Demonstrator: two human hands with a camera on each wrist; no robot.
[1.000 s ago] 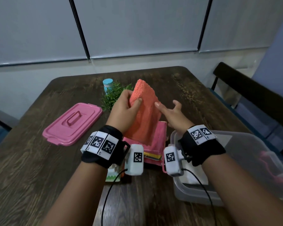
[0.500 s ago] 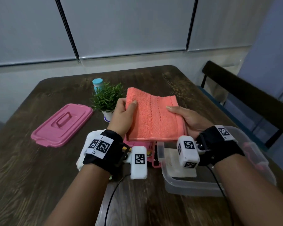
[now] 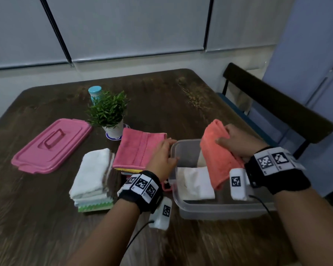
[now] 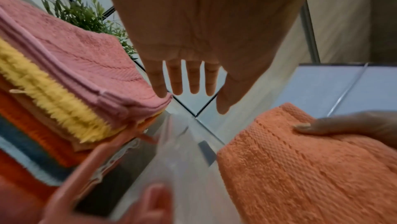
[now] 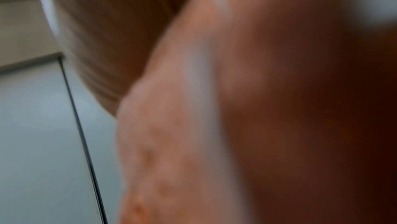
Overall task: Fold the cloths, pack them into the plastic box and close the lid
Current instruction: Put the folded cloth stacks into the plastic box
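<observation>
Bench (image 3: pixel 181 96) under you carries it all. Plastic box (image 3: pixel 219 210) sits at your right, clear-walled, a white cloth (image 3: pixel 195 182) lying inside. Pink lid (image 3: pixel 52 144) rests off to your left, apart from the box. Your right hand (image 3: pixel 236 142) grasps the folded orange cloth (image 3: pixel 217 158), now tilted down into the box; half a second ago both hands held it above the pink stack (image 3: pixel 140 150). Your left hand (image 3: pixel 161 156) is released, fingers straight beside the box rim.
</observation>
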